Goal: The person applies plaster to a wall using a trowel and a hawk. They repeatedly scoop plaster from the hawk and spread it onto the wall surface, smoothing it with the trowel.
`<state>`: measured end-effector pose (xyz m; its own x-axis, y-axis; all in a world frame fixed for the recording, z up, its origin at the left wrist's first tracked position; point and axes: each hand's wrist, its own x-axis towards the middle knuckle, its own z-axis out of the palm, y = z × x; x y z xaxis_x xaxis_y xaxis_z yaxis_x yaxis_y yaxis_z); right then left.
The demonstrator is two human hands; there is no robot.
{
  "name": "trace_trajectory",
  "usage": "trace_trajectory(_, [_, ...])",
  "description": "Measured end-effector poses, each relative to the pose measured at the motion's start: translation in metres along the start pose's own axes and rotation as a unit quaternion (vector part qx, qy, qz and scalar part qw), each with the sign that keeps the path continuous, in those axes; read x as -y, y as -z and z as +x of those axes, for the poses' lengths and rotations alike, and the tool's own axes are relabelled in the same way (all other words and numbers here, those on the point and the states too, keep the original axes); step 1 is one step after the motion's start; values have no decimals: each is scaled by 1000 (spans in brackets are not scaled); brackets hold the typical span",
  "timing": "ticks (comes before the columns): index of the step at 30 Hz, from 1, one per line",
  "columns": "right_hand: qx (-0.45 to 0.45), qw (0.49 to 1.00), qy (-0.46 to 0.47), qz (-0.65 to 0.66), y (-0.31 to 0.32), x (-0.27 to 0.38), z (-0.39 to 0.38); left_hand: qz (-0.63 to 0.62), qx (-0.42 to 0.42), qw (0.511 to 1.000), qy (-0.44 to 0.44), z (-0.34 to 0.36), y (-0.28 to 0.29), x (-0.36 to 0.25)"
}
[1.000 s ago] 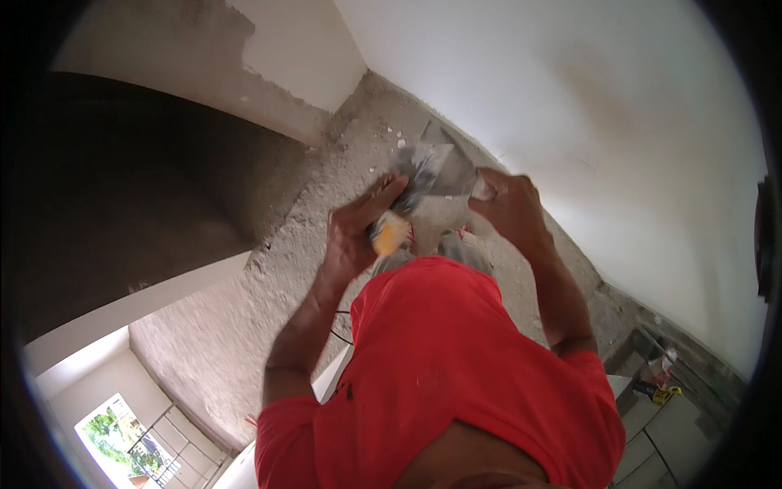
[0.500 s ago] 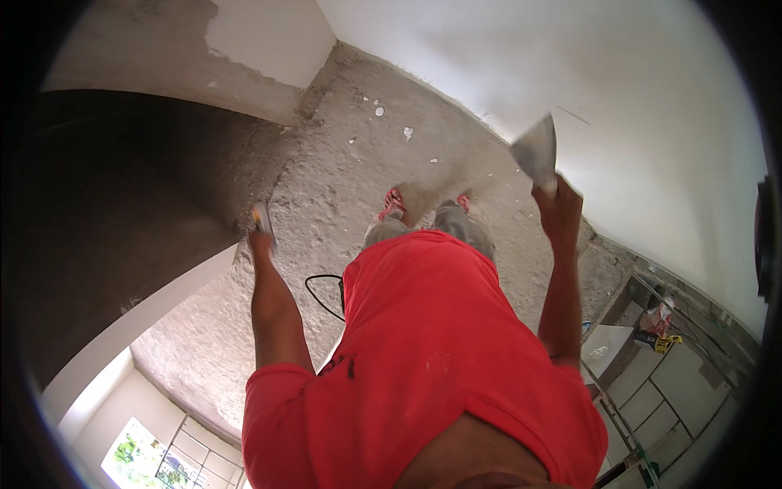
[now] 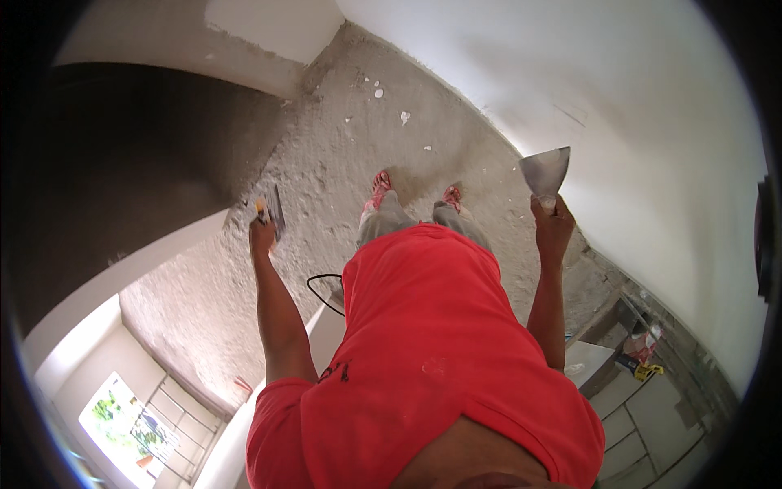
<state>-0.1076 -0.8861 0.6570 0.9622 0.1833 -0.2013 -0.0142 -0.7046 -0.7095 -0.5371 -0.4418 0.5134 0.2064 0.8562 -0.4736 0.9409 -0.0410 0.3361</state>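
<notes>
My left hand [image 3: 261, 235] is out at my left side, gripping a flat steel trowel [image 3: 275, 213] with a yellow-orange and dark handle, seen nearly edge-on. On my right, my right hand [image 3: 551, 218] is closed on the handle of a wide putty knife [image 3: 544, 168], whose grey blade points up the frame toward the white wall [image 3: 652, 122]. The two tools are apart, one either side of my red shirt and my feet in red sandals [image 3: 380, 186].
Rough concrete floor [image 3: 342, 147] has white flakes on it. A dark opening [image 3: 130, 155] lies at the left, a window [image 3: 118, 424] with metal bars [image 3: 171, 416] at lower left. Tiles [image 3: 627, 432], a yellow-and-black object [image 3: 648, 369] and rails are at lower right. A black loop [image 3: 322, 285] hangs by my waist.
A second ago my hands were close together with the blades overlapping. They have since moved apart to either side, each keeping its tool; the putty knife now points up.
</notes>
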Motion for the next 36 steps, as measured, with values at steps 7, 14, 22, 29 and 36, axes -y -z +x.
trace_trajectory(7, [21, 997, -48, 51, 18, -21, 33, -31, -27, 997, 60, -81, -37, 4])
trace_trajectory(14, [24, 996, -40, 82, 14, -26, 48, 31, 99, 957, 269, -204, -86, 127])
trace_trajectory(22, [14, 990, -91, 103, -11, 9, 42, 47, 99, 960, 259, -153, -82, 163])
trace_trajectory(29, [17, 999, -44, 25, -31, 27, 21, -85, 63, 984, 140, -24, -44, 36])
trace_trajectory(36, [38, 997, -51, 48, -39, 4, 21, -57, 83, 989, 104, 28, -59, -28])
